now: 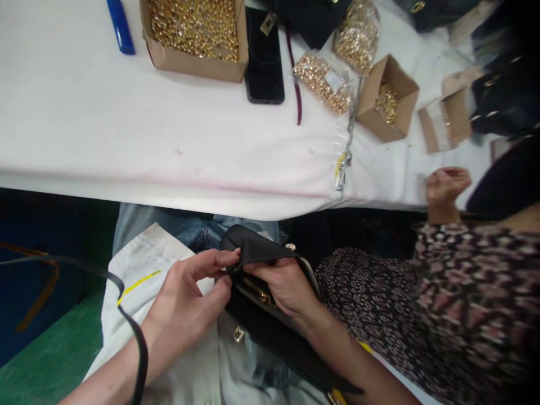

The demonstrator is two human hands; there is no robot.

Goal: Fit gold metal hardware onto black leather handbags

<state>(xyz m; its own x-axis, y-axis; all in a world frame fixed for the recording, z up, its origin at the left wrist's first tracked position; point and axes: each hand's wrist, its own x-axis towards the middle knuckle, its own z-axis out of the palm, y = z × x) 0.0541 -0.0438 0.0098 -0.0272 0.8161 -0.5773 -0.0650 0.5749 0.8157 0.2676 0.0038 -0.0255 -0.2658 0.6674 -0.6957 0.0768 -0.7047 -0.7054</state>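
As the left hand [189, 295] pinched a corner of the black bag [274, 332], apparently to steady it, the right hand [291, 287] reached beneath the flap [259, 247], its grip hidden, thus undetermined.

The white tablecloth [84, 124] is brightly and rather evenly lit, while the space beneath it is sunk in shadow and the far right is darkened almost to black. Small glints are thrown back by the gold pieces [194, 28], but little texture is kept in the black bag [274, 332]; the dark items [506, 95] at upper right are softened by blur.
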